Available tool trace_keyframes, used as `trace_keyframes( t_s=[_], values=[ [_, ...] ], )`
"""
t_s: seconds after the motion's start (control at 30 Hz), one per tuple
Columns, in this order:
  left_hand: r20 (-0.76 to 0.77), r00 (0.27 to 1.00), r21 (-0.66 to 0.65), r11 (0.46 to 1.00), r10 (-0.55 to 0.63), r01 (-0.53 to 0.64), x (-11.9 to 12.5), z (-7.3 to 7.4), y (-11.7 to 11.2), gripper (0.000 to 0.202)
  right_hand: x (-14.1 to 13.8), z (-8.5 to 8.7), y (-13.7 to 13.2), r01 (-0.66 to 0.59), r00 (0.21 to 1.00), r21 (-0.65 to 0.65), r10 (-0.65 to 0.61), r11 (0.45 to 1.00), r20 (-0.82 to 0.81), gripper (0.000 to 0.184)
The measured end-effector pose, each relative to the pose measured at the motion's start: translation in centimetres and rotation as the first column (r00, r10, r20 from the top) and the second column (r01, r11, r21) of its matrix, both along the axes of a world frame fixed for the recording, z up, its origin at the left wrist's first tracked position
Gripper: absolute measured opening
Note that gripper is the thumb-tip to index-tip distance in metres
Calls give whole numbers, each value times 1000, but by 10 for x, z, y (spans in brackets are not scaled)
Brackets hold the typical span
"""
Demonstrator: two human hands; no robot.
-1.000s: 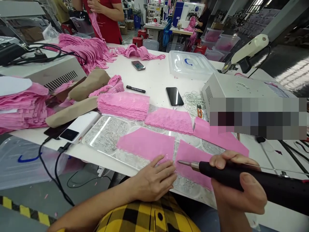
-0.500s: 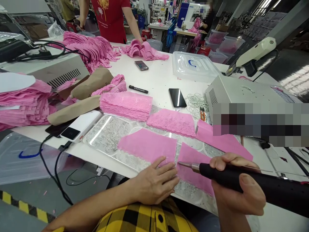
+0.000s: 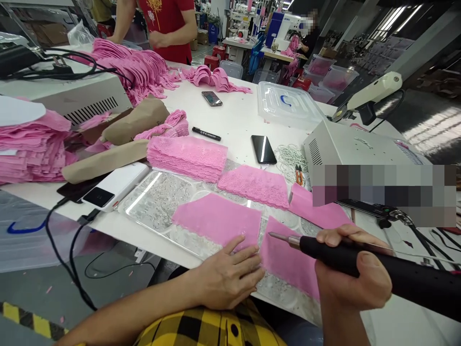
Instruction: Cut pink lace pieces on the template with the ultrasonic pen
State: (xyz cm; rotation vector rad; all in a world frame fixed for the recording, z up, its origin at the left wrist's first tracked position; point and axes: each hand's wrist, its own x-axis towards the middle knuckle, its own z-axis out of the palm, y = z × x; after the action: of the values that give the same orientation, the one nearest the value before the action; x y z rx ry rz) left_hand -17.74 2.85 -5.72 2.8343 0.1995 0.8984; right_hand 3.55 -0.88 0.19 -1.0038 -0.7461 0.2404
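My left hand (image 3: pixel 230 274) lies with fingers spread over the lower right corner of a flat pink fabric piece (image 3: pixel 216 218), at the front edge of a clear patterned board (image 3: pixel 151 202). In my right hand (image 3: pixel 355 274) is a thick black handheld tool (image 3: pixel 327 253) with a slim pointed metal tip. Its tip hangs over the left part of a second pink fabric piece (image 3: pixel 286 254); whether it touches the cloth I cannot tell. Behind these lie two stacks of pink embroidered fabric, a taller stack (image 3: pixel 187 156) and a lower stack (image 3: pixel 254 185).
A black phone (image 3: pixel 263 149), a marker (image 3: pixel 206 133), orange-handled snips (image 3: pixel 298 175) and tangled cord (image 3: pixel 291 158) lie behind the fabric. A white power bank (image 3: pixel 115 187) with cables sits left. Grey machine boxes flank both sides. A person in a red shirt (image 3: pixel 167 29) stands across the table.
The tool's tip has risen slightly from near the fabric piece's left edge. My left hand stays on the cloth. The person opposite has drawn one arm back from the pink pieces.
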Motion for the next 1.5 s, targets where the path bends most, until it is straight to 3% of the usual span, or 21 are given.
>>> trace_keyframes(
  t_s=[0.5,0.7,0.8,1.03,1.5],
  values=[
    [4,1000,-8,1000,6,-6,0,-1,0,27,-1,-4,8,-35,998,4,35,999,46,11],
    [9,1000,-36,999,-7,7,-1,-3,1,27,26,11,4,203,978,34,-201,979,-57,13],
    [-7,1000,-42,999,-16,16,-1,-3,2,29,33,12,2,253,966,14,-252,967,-55,13],
    [-8,1000,-37,999,-25,25,-1,0,3,28,26,3,6,213,977,22,-214,977,-2,14],
    [-1,1000,-35,999,-29,29,0,1,3,28,28,1,9,180,983,22,-180,983,23,11]
  ],
)
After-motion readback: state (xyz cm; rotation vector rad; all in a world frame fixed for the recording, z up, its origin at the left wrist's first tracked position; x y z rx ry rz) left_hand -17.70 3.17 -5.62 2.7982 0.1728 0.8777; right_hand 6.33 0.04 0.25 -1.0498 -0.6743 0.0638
